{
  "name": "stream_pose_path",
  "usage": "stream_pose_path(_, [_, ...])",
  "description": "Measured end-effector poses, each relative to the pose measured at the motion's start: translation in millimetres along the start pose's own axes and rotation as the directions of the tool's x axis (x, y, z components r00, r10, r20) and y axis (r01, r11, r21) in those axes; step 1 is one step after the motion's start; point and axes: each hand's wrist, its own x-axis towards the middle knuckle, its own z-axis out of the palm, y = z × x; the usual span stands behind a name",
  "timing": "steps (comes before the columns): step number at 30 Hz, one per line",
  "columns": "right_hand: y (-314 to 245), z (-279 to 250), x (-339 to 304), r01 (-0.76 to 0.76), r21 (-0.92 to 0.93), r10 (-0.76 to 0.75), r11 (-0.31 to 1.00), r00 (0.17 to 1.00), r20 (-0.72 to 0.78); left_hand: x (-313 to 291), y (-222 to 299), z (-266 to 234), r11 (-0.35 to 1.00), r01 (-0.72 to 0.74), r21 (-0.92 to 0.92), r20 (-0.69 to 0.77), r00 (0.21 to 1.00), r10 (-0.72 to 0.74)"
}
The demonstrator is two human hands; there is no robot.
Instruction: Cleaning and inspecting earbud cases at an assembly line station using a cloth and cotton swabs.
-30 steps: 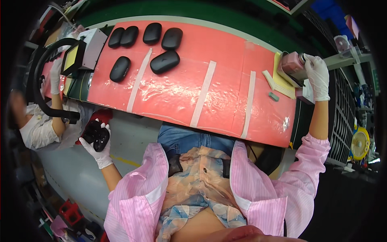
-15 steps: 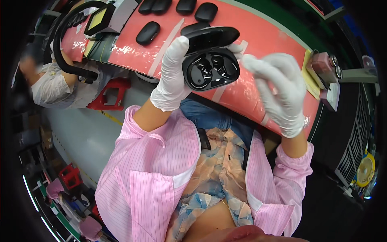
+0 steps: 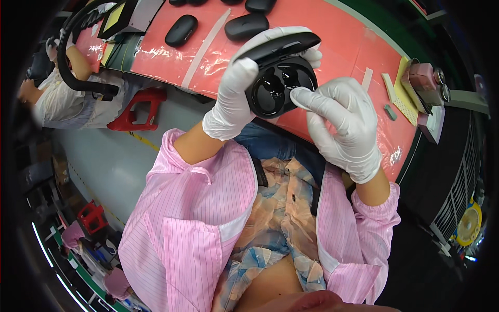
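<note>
My left hand [image 3: 236, 93] is wrapped around a black earbud charging case [image 3: 253, 106], holding it above the table with its lid [image 3: 280, 46] raised. Glossy black earbuds [image 3: 271, 86] appear to lie in the wells, though reflections blur their outlines. At the case's right side is my right hand [image 3: 345, 122], thumb and index finger pinched together over the right well. Whatever those fingertips may hold is hidden. Both hands wear white gloves. Beyond the left hand, a closed black case [image 3: 247, 26] and another [image 3: 181, 30] rest on the pink table cover [image 3: 166, 57].
More black cases [image 3: 261, 4] lie along the far edge. To the right are a yellow pad [image 3: 401, 96], a small grey block [image 3: 390, 112] and a holder with containers [image 3: 422, 80]. A black flexible hose [image 3: 78, 83] arches at left, near another person [image 3: 78, 104] and a red stool [image 3: 136, 109].
My right hand has moved left onto the case's right side. The left hand has shifted slightly right with the case, and its fingers now show behind the lid. The view has shifted somewhat.
</note>
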Motion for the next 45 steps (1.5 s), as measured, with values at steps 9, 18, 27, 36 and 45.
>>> stream_pose_path(9, [20.8, -25.7, -22.5, 0.04, -0.249, -0.038, 0.968, 0.999, 0.011, -2.0, -13.0, 22.0, 0.987, 0.156, -0.034, 0.012, 0.988, -0.155])
stream_pose_path(18, [7.0, -50.0, -42.0, -0.062, -0.023, 0.061, 0.998, 0.997, -0.042, -16.7, -24.3, 49.4, 0.981, 0.194, 0.015, 0.057, 0.979, -0.195])
stream_pose_path(27, [0.6, -48.2, -40.0, -0.045, -0.106, 0.027, 0.993, 0.985, -0.171, -21.4, -14.3, 46.9, 0.982, 0.185, -0.027, 0.066, 0.981, -0.183])
stream_pose_path(36, [2.9, -74.7, -68.6, -0.253, 0.026, 0.254, 0.967, 0.964, -0.072, -8.9, -32.7, 49.4, 0.987, 0.14, -0.078, 0.08, 0.988, -0.134])
stream_pose_path(45, [-6.4, -59.6, -36.2, 0.154, -0.329, -0.099, 0.932, 0.979, 0.177, -16.3, -27.8, 66.1, 0.909, 0.396, -0.131, -0.138, 0.901, -0.412])
